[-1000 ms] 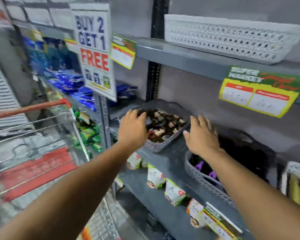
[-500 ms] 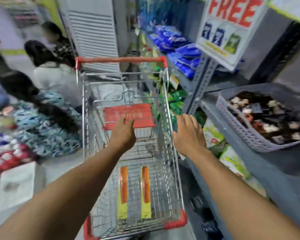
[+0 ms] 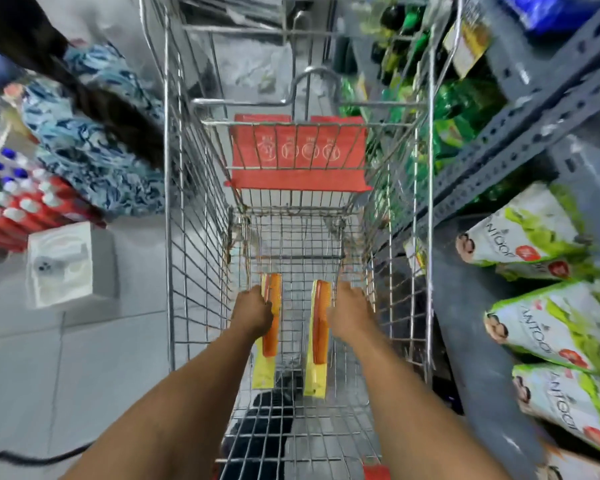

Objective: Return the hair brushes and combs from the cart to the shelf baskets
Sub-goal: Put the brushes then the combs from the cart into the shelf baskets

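Observation:
Two orange combs on yellow cards lie side by side on the bottom of the wire cart (image 3: 168, 202). My left hand (image 3: 253, 313) is down in the cart with its fingers curled over the left comb (image 3: 270, 341). Against the right edge of the right comb (image 3: 320, 327) rests my right hand (image 3: 350, 317), fingers bent downward, and its grip is hidden. The shelf baskets are out of view.
The red seat flap (image 3: 298, 157) stands at the cart's far end. A grey shelf with green-and-white snack bags (image 3: 534, 233) runs close along the right. On the floor at left are a white box (image 3: 63, 265), red bottle packs (image 3: 11, 209) and a person in patterned clothes (image 3: 94, 150).
I have turned from the shelf baskets to the cart. Both hands went from the baskets down into the cart and now touch the two combs.

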A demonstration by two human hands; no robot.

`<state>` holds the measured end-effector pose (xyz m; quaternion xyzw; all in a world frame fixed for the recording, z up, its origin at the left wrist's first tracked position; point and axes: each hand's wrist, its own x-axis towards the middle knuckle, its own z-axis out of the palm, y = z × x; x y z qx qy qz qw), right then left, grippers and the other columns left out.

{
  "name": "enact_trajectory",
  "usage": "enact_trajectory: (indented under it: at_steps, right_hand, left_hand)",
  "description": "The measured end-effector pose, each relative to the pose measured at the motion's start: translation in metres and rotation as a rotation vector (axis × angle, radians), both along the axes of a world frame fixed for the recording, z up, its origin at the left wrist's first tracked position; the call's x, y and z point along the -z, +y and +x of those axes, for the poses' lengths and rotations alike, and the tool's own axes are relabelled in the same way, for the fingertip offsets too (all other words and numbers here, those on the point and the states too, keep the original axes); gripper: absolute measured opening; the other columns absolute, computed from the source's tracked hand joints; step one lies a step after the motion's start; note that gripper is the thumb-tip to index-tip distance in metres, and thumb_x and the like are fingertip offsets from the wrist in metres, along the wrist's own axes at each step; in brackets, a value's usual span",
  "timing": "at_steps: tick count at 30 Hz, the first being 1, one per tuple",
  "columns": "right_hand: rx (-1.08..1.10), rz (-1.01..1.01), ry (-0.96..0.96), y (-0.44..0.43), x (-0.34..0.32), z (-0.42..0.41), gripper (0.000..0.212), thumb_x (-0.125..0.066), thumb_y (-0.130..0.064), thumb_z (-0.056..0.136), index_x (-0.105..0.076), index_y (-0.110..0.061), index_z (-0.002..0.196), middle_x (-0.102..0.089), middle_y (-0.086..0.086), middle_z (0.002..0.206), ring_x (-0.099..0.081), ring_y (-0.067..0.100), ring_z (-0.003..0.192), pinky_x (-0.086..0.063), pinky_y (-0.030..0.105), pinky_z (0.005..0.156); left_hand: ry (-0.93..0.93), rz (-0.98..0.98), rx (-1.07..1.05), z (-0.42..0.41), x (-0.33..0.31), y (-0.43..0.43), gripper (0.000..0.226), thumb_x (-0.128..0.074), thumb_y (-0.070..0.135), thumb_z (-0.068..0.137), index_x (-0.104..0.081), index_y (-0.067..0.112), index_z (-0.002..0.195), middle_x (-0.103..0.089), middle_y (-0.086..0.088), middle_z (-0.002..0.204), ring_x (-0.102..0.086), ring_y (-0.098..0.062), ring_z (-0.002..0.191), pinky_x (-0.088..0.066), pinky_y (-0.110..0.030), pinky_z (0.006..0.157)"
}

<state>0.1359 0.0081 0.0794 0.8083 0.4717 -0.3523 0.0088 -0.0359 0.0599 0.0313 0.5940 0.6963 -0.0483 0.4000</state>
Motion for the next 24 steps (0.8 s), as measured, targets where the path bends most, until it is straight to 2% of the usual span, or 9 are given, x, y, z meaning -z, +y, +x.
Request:
enact_trajectory:
  at_steps: [4,7,10,12,14,15,19,22,24]
  right_hand:
    - [0.119,-0.110,0.031,-0.009,0.049,-0.001,0.051,-0.057,-0.012,0.087,-0.039,-0.011,0.135,-0.057,0.015,0.119,-0.059,0.031,0.102,-0.050,0.037,0.080]
    - [0.262,-0.146,0.079,-0.015,0.078,-0.003,0.058,-0.060,-0.015,0.086,-0.036,-0.013,0.139,-0.056,0.015,0.127,-0.058,0.034,0.110,-0.047,0.036,0.080]
    - [0.339,-0.225,0.110,-0.020,0.095,-0.010,0.064,-0.065,-0.022,0.085,-0.032,-0.009,0.138,-0.057,0.019,0.125,-0.059,0.038,0.110,-0.051,0.042,0.087]
    - [0.378,-0.248,0.114,-0.023,0.103,-0.015,0.068,-0.068,-0.025,0.084,-0.032,-0.005,0.138,-0.055,0.019,0.129,-0.058,0.038,0.111,-0.050,0.039,0.084]
    - [0.376,-0.253,0.074,-0.025,0.108,-0.018,0.068,-0.068,-0.027,0.084,-0.033,-0.001,0.136,-0.053,0.021,0.131,-0.056,0.038,0.114,-0.049,0.039,0.085]
    - [0.377,-0.258,0.059,-0.025,0.110,-0.019,0.066,-0.069,-0.027,0.084,-0.035,-0.001,0.135,-0.053,0.021,0.131,-0.055,0.038,0.115,-0.049,0.041,0.086]
    - [0.451,-0.305,0.049,-0.021,0.112,-0.022,0.038,-0.067,-0.022,0.086,-0.045,-0.007,0.113,-0.064,0.017,0.111,-0.064,0.037,0.094,-0.053,0.039,0.066]
    - [0.539,-0.285,0.015,-0.020,0.115,-0.022,0.008,-0.049,-0.016,0.096,-0.047,-0.009,0.100,-0.065,0.015,0.104,-0.059,0.029,0.075,-0.054,0.042,0.066]
    - [0.595,-0.255,0.010,-0.021,0.120,-0.023,0.014,-0.042,-0.015,0.099,-0.050,-0.007,0.106,-0.061,0.013,0.100,-0.050,0.020,0.064,-0.045,0.034,0.053]
  left_hand:
    - [0.041,-0.134,-0.051,-0.007,0.036,-0.010,0.036,-0.048,0.021,0.093,-0.049,0.003,0.124,-0.057,-0.024,0.119,-0.056,-0.037,0.106,-0.046,-0.044,0.088]
    - [0.088,-0.140,-0.053,-0.010,0.056,-0.015,0.034,-0.055,0.019,0.090,-0.050,0.000,0.119,-0.057,-0.023,0.115,-0.059,-0.037,0.101,-0.051,-0.046,0.087]
    - [0.114,-0.135,-0.084,-0.012,0.065,-0.019,0.038,-0.059,0.021,0.089,-0.051,0.000,0.120,-0.055,-0.021,0.116,-0.059,-0.035,0.099,-0.052,-0.047,0.086]
    - [0.127,-0.135,-0.118,-0.012,0.069,-0.020,0.034,-0.058,0.024,0.089,-0.054,0.003,0.115,-0.059,-0.015,0.107,-0.059,-0.029,0.090,-0.052,-0.039,0.072]
    - [0.121,-0.130,-0.157,-0.010,0.071,-0.022,0.022,-0.058,0.023,0.089,-0.055,0.006,0.103,-0.061,-0.008,0.092,-0.056,-0.021,0.072,-0.043,-0.027,0.052]
    - [0.114,-0.136,-0.171,-0.008,0.072,-0.022,0.016,-0.058,0.021,0.089,-0.054,0.008,0.097,-0.061,-0.008,0.088,-0.055,-0.019,0.067,-0.039,-0.025,0.048]
    - [0.124,-0.145,-0.203,-0.005,0.075,-0.023,0.014,-0.060,0.016,0.087,-0.047,0.013,0.083,-0.055,-0.004,0.080,-0.052,-0.017,0.064,-0.034,-0.025,0.046]
    - [0.111,-0.114,-0.241,-0.003,0.075,-0.025,0.020,-0.063,0.021,0.085,-0.045,0.015,0.080,-0.055,-0.001,0.077,-0.053,-0.017,0.065,-0.037,-0.026,0.048]
    - [0.097,-0.141,-0.259,-0.004,0.074,-0.026,0.022,-0.066,0.025,0.083,-0.049,0.013,0.078,-0.060,-0.001,0.075,-0.058,-0.017,0.064,-0.042,-0.027,0.049]
